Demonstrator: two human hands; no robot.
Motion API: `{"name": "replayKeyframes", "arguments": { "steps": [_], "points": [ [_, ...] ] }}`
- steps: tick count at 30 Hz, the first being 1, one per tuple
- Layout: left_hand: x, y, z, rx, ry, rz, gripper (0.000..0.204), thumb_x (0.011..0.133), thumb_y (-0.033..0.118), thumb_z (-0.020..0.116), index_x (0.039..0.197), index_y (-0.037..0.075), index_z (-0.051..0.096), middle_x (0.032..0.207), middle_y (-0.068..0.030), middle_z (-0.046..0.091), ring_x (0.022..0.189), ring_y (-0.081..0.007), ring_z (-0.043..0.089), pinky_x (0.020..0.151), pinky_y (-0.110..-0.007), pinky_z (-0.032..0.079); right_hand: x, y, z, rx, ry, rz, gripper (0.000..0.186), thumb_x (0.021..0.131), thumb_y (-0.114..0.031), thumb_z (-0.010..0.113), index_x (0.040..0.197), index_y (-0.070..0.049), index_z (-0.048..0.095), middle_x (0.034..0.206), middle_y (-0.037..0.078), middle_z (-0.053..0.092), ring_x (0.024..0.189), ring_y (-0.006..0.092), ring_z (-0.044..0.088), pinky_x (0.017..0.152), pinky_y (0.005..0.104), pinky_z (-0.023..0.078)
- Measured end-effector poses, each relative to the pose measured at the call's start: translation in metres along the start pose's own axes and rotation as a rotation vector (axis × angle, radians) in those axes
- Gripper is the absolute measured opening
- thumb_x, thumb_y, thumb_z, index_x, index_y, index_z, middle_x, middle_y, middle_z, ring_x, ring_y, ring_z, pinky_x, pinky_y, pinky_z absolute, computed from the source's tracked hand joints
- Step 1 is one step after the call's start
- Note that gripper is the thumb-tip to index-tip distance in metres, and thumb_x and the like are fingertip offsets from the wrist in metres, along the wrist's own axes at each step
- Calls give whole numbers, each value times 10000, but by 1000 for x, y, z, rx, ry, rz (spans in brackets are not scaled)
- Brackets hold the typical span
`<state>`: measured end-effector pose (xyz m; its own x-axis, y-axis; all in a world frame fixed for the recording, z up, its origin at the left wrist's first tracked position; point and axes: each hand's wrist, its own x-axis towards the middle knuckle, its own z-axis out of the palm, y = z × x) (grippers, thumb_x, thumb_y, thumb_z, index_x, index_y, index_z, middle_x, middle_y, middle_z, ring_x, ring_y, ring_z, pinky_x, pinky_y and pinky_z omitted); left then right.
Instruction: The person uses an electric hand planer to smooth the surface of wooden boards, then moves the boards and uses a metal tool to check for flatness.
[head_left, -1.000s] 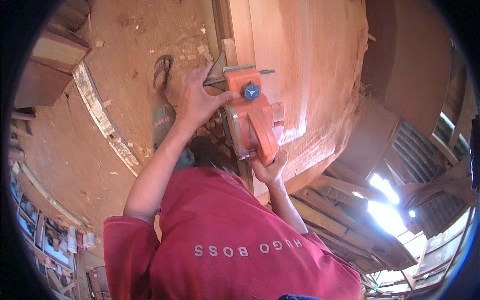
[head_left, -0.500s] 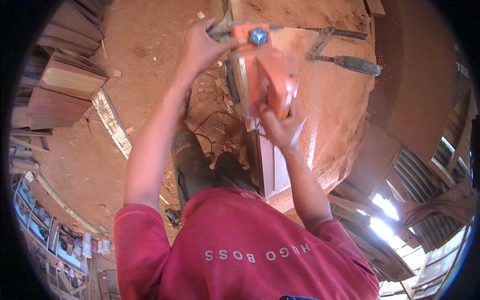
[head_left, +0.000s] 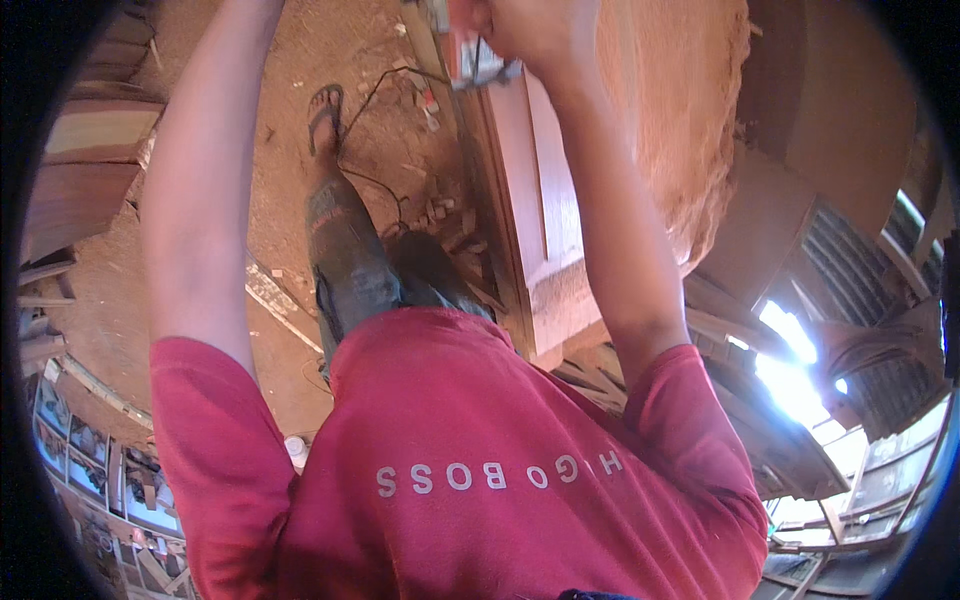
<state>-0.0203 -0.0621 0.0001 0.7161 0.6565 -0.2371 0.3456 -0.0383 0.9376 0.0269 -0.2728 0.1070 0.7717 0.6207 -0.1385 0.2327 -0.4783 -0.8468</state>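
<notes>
The orange electric planer [head_left: 468, 22] is cut off by the top edge, over a wooden board [head_left: 548, 200] on a workbench. My right hand [head_left: 530, 30] is closed on the planer, near its rear end. My left forearm reaches up past the top edge, with the hand out of frame. A dark cord [head_left: 372, 178] hangs from near the planer down beside my legs.
The dusty floor [head_left: 270, 120] at left has scattered offcuts [head_left: 440, 210] and a long pale strip [head_left: 268, 288]. Stacked boards [head_left: 90, 180] line the far left. The sawdust-covered bench edge [head_left: 715, 200] and large brown panels [head_left: 815, 100] are at right.
The planer and both arms have moved up along the board toward the top edge; my left hand has left the frame and the planer is now mostly out of view.
</notes>
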Motion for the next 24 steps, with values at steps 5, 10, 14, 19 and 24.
{"name": "replayKeyframes", "arguments": {
  "steps": [5,10,14,19,24],
  "points": [
    [-178,-27,100,-437,-77,24,495,781,373,840,1070,-8,711,925,-71,722,784,-137,674,656,-284,525,-194,79,-77,-256,23,-19,313,723,-200,751,966,-26,658,879,176,658,806,328,654,720,406,520],
    [-373,-48,162,130,27,68,861,609,415,915,1274,-40,612,1077,-170,623,1023,-289,595,926,-392,468,-386,125,-135,-393,-21,136,240,701,-147,742,895,-25,671,779,178,676,680,307,694,614,383,526],
    [-463,-44,190,132,-60,-39,1005,578,483,915,1379,7,536,1168,-175,525,1128,-321,507,998,-410,412,-486,158,-161,-334,13,283,218,679,-124,742,857,-22,668,722,146,656,640,297,681,598,380,522],
    [-443,-40,180,105,-82,-50,1031,581,512,899,1382,-17,522,1193,-176,523,1131,-328,484,1020,-417,402,-473,155,-156,-307,30,242,201,653,-89,693,833,-6,658,686,143,632,598,294,662,577,373,518],
    [-365,-29,147,94,-67,-82,1019,590,513,892,1385,-8,523,1188,-175,539,1141,-330,489,1019,-422,402,-385,129,-130,-284,-25,154,215,656,-80,682,855,0,668,713,140,654,622,271,680,591,362,528]
  ]
}}
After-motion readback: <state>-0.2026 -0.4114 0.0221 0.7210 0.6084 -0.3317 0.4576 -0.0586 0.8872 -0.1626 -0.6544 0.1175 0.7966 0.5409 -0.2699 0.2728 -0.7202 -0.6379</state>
